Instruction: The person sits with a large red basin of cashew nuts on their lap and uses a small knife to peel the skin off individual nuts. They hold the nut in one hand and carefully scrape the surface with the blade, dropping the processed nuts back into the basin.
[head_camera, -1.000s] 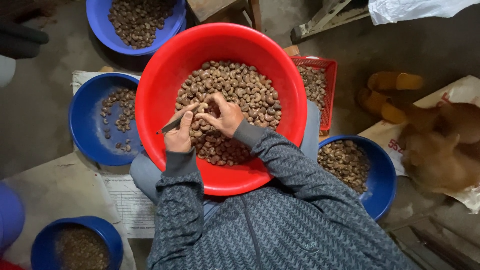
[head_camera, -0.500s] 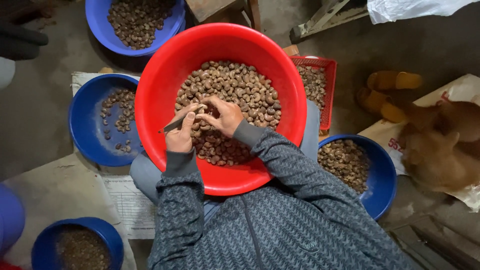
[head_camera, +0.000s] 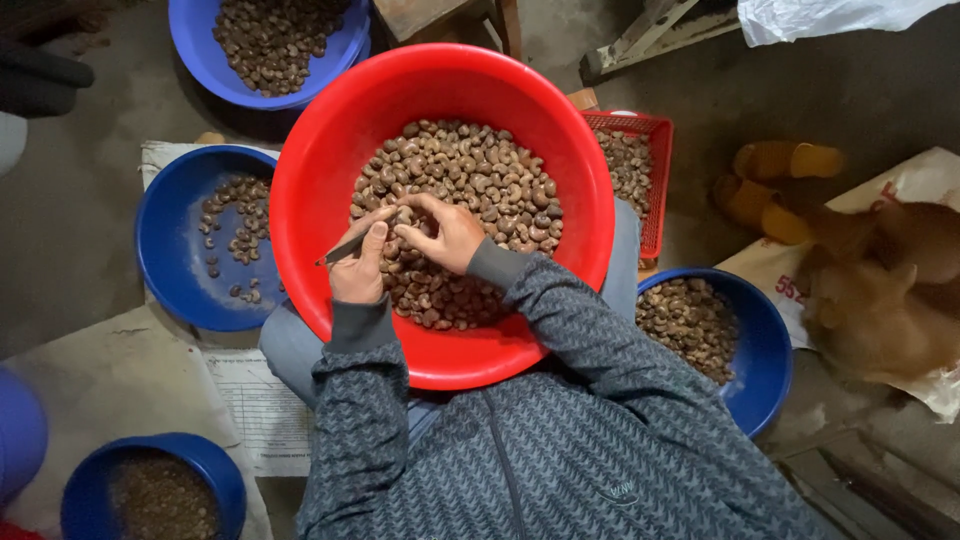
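Far left, bottom: small blue bowl (head_camera: 150, 490) w/ dark bits, on the floor. Above it, blue basin (head_camera: 175, 240) w/ a thin scatter of nuts; sits just beside the red basin's left rim. Top left: second blue basin (head_camera: 345, 45), well filled.

Centre: red basin (head_camera: 440, 210) on the person's lap, holding a heap of nuts (head_camera: 480, 190).

Left hand (head_camera: 358, 270) closed round a thin dark tool (head_camera: 345, 247), tip pointing left over the basin wall. Right hand (head_camera: 445, 232) pinched on one nut (head_camera: 402, 215), thumb and fingers closed on it, held just above the heap. Hands touch at the nut.

Change vs. 1 s ago: minimal. Hands, tool and nut sit in the same spot over the heap; fingers shifted only slightly. Basins unmoved. Judgement: same nut still being worked w/ the tool; shell not seen to come off, too small to tell.

Right: red crate (head_camera: 650, 150) w/ nuts behind the basin rim. Lower right: blue basin (head_camera: 760, 340) approx. half full. Far right: yellow slippers (head_camera: 770, 180), and a tan animal (head_camera: 880, 300) lying on a sack (head_camera: 920, 180).
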